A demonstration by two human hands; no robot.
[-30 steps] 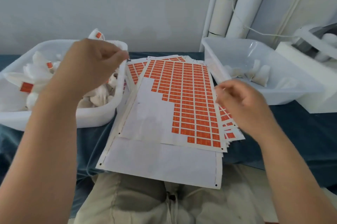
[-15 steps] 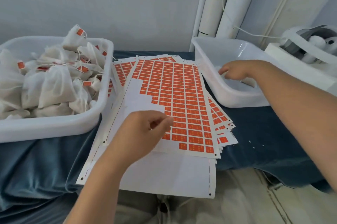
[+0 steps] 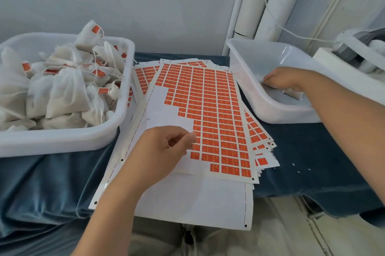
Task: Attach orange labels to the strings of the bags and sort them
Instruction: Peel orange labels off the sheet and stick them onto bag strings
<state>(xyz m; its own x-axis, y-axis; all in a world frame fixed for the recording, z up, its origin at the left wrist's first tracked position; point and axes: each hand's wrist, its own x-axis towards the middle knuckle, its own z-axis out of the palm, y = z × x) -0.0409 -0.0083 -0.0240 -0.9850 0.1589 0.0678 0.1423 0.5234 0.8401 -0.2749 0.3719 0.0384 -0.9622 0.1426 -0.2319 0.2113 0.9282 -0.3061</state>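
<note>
A stack of sheets with orange labels (image 3: 210,101) lies on the blue cloth between two white tubs. My left hand (image 3: 162,151) rests on the top sheet, with thumb and forefinger pinching at an orange label (image 3: 194,147) on the edge of the peeled area. The left tub (image 3: 62,140) is heaped with white string bags (image 3: 64,93) that carry orange labels. My right hand (image 3: 285,79) is inside the right tub (image 3: 262,99), fingers curled on a white bag (image 3: 292,93) at the tub's bottom; the hand hides most of the bag.
White paper rolls (image 3: 256,6) lean against the wall behind the right tub. A white and grey machine (image 3: 354,49) stands at the far right. The blue cloth (image 3: 312,162) hangs over the table's front edge, above my lap.
My left hand left the left tub and came down onto the label sheet. My right hand moved from above the sheets into the right tub and now sits lower in it.
</note>
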